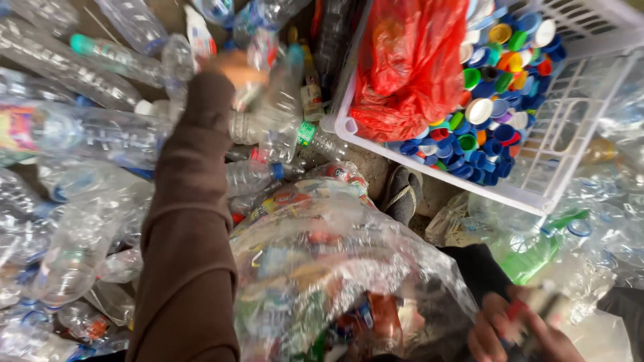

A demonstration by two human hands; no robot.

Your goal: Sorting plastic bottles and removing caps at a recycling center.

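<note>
Dozens of clear plastic bottles lie heaped before us, filling the left and top of the view. Next in size is the white slatted basket at upper right, holding a red plastic bag and loose coloured bottle caps, and below it a clear sack of torn labels in our lap. Our left hand, at the end of a brown sleeve, is stretched up into the heap and closed around a clear bottle, whose long axis runs up and down just right of the fist. Our right hand, low at the sack's right edge, pinches something small and red; motion blur hides what.
</note>
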